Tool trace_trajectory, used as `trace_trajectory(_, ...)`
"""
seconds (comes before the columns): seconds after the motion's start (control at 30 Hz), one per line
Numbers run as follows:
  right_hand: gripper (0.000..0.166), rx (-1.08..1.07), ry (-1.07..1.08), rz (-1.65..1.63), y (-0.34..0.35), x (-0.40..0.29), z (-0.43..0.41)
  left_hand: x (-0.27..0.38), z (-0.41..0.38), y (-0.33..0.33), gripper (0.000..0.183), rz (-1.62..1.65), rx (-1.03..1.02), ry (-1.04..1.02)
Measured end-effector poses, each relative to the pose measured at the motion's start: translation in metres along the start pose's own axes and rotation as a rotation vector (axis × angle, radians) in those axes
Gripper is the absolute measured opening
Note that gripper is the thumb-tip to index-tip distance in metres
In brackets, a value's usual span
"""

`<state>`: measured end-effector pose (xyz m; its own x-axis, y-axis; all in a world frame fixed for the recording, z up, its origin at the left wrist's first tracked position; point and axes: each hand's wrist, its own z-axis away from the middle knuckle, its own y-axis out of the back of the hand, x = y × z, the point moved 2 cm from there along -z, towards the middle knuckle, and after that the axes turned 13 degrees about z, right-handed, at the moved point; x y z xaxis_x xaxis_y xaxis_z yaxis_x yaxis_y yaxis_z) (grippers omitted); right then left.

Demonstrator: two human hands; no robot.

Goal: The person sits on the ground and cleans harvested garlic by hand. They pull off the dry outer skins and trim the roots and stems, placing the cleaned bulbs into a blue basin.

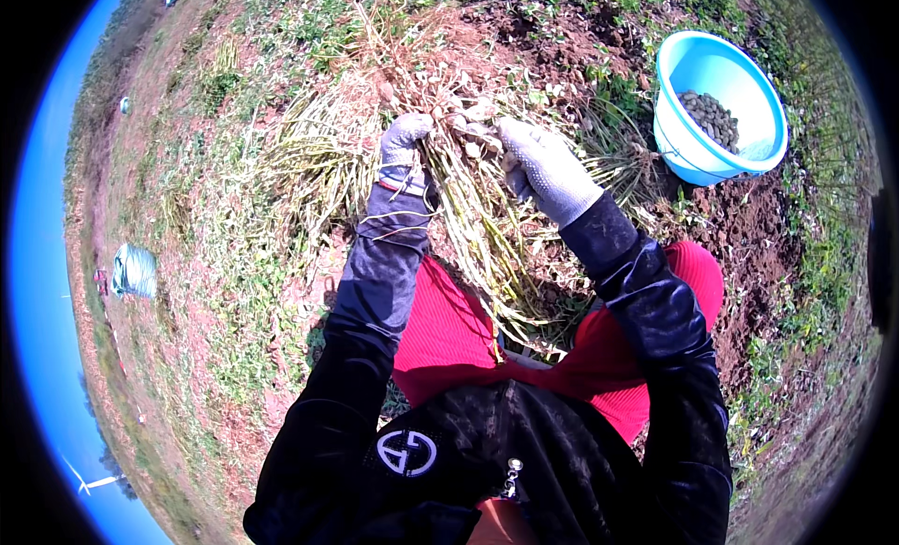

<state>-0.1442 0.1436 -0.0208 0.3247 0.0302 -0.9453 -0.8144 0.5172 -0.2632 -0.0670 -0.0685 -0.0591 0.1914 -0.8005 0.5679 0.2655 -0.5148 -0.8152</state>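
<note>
Both my hands wear pale dotted work gloves. My left hand is closed around the root end of a bundle of peanut plants, whose yellow-green stems hang down over my knees. At the same roots, my right hand has its thumb and fingers drawn together by several peanut pods; whether a pod is pinched between them is hidden by the glove. More pulled peanut plants lie heaped on the ground to the left, right behind the left wrist. Dry roots spread out beyond the hands.
A light blue plastic bucket stands at the upper right, with peanuts in its bottom. Bare reddish soil and low green weeds lie around it. A pale filled sack stands far left. A wind turbine shows on the horizon.
</note>
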Motion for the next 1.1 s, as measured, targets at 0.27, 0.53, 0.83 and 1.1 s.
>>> trace_trajectory(0.27,0.019,-0.016,-0.052,0.05,0.0,-0.005,0.005,-0.01,0.013,-0.048,0.038,0.151,-0.051,0.11)
trace_trajectory(0.53,0.012,0.183,-0.03,-0.235,-0.001,-0.009,-0.004,-0.015,0.016,-0.035,0.043,0.1,-0.06,0.132)
trace_trajectory(0.83,0.004,0.197,0.015,-0.674,0.0,-0.006,-0.014,-0.018,0.029,-0.054,0.04,0.243,-0.247,0.305)
trace_trajectory(1.1,0.015,0.471,0.456,-1.177,0.215,-0.023,-0.063,-0.006,0.031,-0.048,0.038,0.189,-0.21,0.238)
